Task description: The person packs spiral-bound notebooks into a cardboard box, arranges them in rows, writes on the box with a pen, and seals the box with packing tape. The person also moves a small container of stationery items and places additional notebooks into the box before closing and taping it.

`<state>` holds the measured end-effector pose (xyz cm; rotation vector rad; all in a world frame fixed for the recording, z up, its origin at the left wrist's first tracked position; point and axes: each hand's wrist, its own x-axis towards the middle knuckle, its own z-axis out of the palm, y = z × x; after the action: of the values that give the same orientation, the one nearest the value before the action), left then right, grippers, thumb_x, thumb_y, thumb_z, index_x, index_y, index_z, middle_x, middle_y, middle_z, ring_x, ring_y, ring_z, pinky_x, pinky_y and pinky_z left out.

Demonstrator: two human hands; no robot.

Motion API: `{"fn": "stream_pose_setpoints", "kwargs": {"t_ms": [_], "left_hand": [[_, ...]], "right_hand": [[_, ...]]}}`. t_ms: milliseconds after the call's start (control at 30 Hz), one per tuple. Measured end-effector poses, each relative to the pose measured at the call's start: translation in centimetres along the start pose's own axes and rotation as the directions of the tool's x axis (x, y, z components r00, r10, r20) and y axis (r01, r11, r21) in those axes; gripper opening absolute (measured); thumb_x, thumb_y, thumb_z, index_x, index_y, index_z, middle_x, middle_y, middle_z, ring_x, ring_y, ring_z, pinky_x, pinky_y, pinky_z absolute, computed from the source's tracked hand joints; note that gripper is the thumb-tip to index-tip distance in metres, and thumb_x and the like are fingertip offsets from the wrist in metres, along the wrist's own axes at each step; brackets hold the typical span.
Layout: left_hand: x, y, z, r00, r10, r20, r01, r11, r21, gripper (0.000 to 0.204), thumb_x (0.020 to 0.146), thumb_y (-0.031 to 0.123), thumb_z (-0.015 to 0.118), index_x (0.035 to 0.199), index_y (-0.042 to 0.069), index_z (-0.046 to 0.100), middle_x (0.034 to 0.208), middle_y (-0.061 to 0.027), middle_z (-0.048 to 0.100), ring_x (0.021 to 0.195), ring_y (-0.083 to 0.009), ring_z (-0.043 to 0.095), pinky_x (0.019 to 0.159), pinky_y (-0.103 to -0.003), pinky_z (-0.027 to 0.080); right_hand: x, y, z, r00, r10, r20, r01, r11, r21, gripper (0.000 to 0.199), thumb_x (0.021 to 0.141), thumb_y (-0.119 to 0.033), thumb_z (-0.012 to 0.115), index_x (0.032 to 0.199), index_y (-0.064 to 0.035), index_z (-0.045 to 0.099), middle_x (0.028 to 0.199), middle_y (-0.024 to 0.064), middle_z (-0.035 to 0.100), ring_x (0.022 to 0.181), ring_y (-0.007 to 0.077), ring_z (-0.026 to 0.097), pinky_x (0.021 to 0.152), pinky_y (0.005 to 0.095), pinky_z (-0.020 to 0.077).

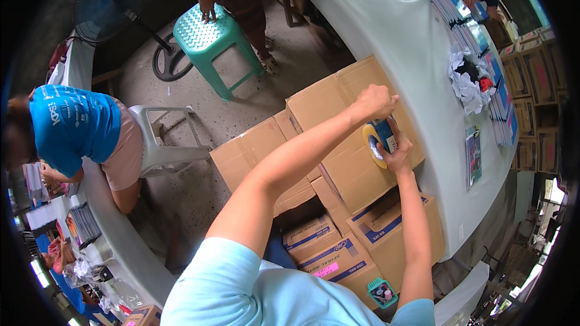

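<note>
Packing tape roll (379, 140), yellow-rimmed with a blue core, is held upright above the closed cardboard box (356, 122) beside the grey table (403, 31). It is gripped by the right hand (399, 152) with curled fingers, while the left hand (376, 101) is closed at its top edge.

Plain tan cardboard box (353, 121) under both hands, beside more tan cartons (386, 229) striped in blue, one with a pink label. Yellowish tape roll (379, 139) on a blue dispenser, in the right hand's (397, 154) grip. Pale grey-white desk (393, 18) — stacked booklets (483, 54) in blue covers, crumpled white paper (468, 81) with a red scrap. Teal stool (208, 36), dotted seat pattern. White plastic chair (163, 139). Bright blue shirt (72, 127) with white print on a seated person. Dark blue fan (109, 0). Light blue sleeves — wearer's own.
</note>
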<state>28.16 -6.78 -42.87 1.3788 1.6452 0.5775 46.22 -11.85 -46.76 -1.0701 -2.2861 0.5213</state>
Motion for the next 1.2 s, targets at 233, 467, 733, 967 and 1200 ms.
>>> {"fn": "stream_pose_setpoints", "kwargs": {"t_ms": [233,467,733,967,1200], "left_hand": [[3.0,-5.0,-0.5,0.987,-0.088,0.131,0.089,0.996,-0.004,0.026,0.071,0.021,0.071,0.084,-0.002,0.069,0.091,-0.0167,0.068,0.086,-0.0246,0.066,0.074,-0.035,0.053],[3.4,-5.7,0.7,0.990,-0.133,-0.041,0.136,0.986,0.092,0.027,0.068,0.023,0.075,0.085,0.002,0.071,0.088,-0.0150,0.068,0.084,-0.0220,0.065,0.073,-0.033,0.052],[2.7,-4.7,-0.3,0.994,-0.031,0.107,0.042,0.995,-0.095,0.020,0.071,0.019,0.069,0.085,0.004,0.071,0.079,-0.0132,0.068,0.071,-0.0224,0.066,0.064,-0.032,0.053],[2.5,-4.4,0.0,1.000,-0.004,0.027,0.003,1.000,0.024,0.021,0.070,0.019,0.068,0.085,0.004,0.071,0.080,-0.0145,0.068,0.076,-0.0241,0.066,0.066,-0.034,0.052],[2.7,-4.5,0.0,0.999,0.034,0.015,-0.035,0.996,0.077,0.022,0.071,0.023,0.069,0.083,0.004,0.072,0.077,-0.0139,0.068,0.074,-0.0226,0.067,0.065,-0.034,0.052]], "right_hand": [[0.4,-1.0,-0.4,0.995,0.079,0.058,-0.082,0.996,0.046,0.072,0.062,-0.009,0.069,0.131,-0.0180,0.050,0.089,0.0166,0.062,0.074,0.0314,0.060,0.069,0.0378,0.0486],[0.8,-1.3,0.2,0.999,-0.033,0.000,0.033,0.999,0.032,0.073,0.062,-0.009,0.069,0.131,-0.0206,0.049,0.078,0.0151,0.058,0.065,0.0297,0.057,0.060,0.0384,0.0479],[0.4,-0.9,-0.3,0.999,0.029,0.013,-0.029,1.000,0.011,0.072,0.063,-0.010,0.069,0.131,-0.0201,0.050,0.078,0.0160,0.059,0.064,0.0307,0.058,0.059,0.0386,0.0480],[0.4,-1.2,-0.4,0.999,0.039,0.007,-0.039,0.999,0.026,0.070,0.063,-0.011,0.069,0.130,-0.0200,0.051,0.077,0.0162,0.060,0.066,0.0313,0.059,0.061,0.0394,0.0490],[0.2,-0.7,-0.1,1.000,0.008,-0.012,-0.008,1.000,-0.003,0.070,0.063,-0.013,0.069,0.130,-0.0210,0.050,0.080,0.0156,0.061,0.068,0.0320,0.060,0.063,0.0404,0.0503]]}}
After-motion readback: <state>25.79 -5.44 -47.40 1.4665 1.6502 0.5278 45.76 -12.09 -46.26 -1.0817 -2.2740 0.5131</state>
